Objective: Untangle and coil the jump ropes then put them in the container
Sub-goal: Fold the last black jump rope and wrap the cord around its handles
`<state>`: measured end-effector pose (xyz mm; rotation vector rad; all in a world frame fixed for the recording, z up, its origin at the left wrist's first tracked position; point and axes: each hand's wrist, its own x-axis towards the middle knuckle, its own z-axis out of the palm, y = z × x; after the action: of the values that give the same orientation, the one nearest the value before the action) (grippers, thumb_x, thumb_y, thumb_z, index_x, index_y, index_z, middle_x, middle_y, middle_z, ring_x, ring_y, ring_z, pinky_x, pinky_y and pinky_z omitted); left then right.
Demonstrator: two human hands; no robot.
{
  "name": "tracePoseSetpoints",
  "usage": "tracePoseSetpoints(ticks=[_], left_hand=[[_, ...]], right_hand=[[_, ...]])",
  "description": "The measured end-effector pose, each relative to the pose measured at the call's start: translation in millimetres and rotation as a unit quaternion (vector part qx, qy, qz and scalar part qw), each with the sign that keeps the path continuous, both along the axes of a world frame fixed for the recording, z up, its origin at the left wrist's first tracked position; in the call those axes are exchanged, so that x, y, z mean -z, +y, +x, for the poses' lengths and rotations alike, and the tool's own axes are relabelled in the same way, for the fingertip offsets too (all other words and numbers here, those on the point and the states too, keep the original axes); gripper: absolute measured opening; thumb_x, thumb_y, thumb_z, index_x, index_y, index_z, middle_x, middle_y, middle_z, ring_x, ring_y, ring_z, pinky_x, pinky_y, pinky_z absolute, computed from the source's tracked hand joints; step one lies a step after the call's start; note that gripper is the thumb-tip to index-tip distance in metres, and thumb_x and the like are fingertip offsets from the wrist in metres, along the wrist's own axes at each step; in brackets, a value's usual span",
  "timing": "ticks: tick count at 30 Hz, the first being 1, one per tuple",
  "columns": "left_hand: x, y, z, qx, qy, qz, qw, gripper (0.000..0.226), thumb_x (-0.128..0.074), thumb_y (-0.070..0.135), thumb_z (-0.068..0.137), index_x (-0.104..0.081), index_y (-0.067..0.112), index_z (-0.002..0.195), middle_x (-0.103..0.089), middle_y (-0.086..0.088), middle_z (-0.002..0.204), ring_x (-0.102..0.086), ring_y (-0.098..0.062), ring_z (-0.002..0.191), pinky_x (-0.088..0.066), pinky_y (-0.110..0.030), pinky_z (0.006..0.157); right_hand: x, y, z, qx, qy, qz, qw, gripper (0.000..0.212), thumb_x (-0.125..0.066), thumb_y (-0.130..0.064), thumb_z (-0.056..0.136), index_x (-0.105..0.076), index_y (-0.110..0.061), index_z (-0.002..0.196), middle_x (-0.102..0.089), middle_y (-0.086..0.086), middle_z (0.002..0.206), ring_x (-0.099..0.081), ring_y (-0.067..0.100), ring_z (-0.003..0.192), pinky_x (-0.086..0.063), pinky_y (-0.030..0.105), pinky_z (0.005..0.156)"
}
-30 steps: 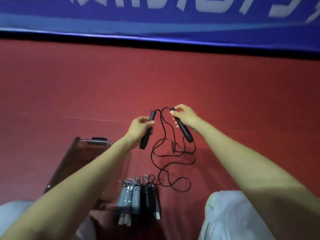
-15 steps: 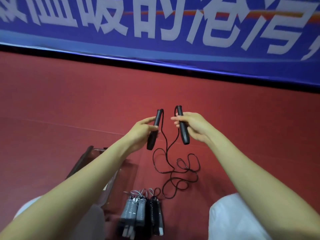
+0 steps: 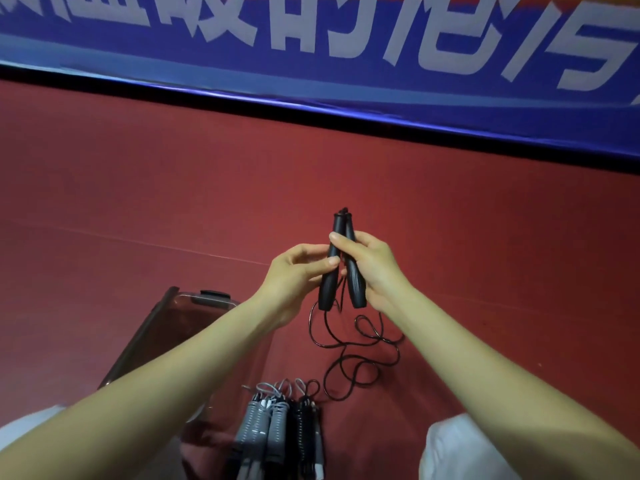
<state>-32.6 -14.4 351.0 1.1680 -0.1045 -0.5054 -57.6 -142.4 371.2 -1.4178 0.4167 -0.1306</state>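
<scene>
Head view: both hands meet near the middle of the frame, at 12 o'clock from the person's lap. The left hand (image 3: 294, 275) pinches the left black handle (image 3: 326, 292) between thumb and fingers (image 3: 329, 261). The right hand (image 3: 375, 271) has its fingers curled round the right black handle (image 3: 357, 292), with the forefinger reaching across the left one too. Both handles stand nearly upright, top ends touching and bottom ends slightly apart. From them the thin black cord (image 3: 349, 356) hangs down and lies in loose loops on the red floor (image 3: 485, 237), at 6 o'clock from the hands. At 7 o'clock from those loops, a bundle of coiled jump ropes (image 3: 277, 424), grey and black, lies between the person's white-clad legs (image 3: 457, 452). The clear container (image 3: 152, 327) sits at 8 o'clock from the hands, partly hidden by the left forearm (image 3: 173, 382); its contents cannot be made out. A blue banner (image 3: 346, 81) with white characters runs along the far side at 12 o'clock.
</scene>
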Motion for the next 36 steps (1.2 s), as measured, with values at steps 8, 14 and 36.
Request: tracePoseSetpoints(ticks=[8, 14, 36], left_hand=[[1.6, -1.4, -0.8, 0.024, -0.02, 0.046, 0.998, 0.015, -0.071, 0.007, 0.083, -0.061, 0.006, 0.095, -0.065, -0.009, 0.092, -0.068, -0.017, 0.086, -0.054, -0.023, 0.077], [-17.8, 21.8, 23.8, -0.099, -0.27, 0.269, 0.919, 0.018, -0.052, 0.024, 0.099, -0.059, 0.021, 0.115, -0.058, 0.006, 0.117, -0.053, -0.002, 0.105, -0.041, -0.016, 0.096], [-37.2, 47.9, 35.1, 0.087, -0.093, 0.064, 0.99, 0.013, -0.065, 0.025, 0.082, -0.06, 0.013, 0.081, -0.062, 0.001, 0.072, -0.047, -0.007, 0.057, -0.043, -0.021, 0.06]], right_hand=[[5.2, 1.9, -1.1, -0.028, -0.033, 0.007, 0.999, 0.014, -0.062, -0.013, 0.092, -0.061, -0.008, 0.105, -0.065, 0.002, 0.086, -0.062, 0.014, 0.079, -0.053, 0.029, 0.076], [-12.0, -9.6, -8.2, -0.12, -0.038, -0.056, 0.99, 0.025, -0.063, -0.009, 0.091, -0.06, -0.013, 0.115, -0.069, 0.0, 0.093, -0.07, 0.014, 0.079, -0.055, 0.024, 0.069], [-18.5, -23.9, -20.2, -0.292, -0.024, -0.357, 0.887, 0.039, -0.076, -0.033, 0.081, -0.06, -0.026, 0.115, -0.057, -0.01, 0.081, -0.054, 0.008, 0.067, -0.044, 0.024, 0.065]])
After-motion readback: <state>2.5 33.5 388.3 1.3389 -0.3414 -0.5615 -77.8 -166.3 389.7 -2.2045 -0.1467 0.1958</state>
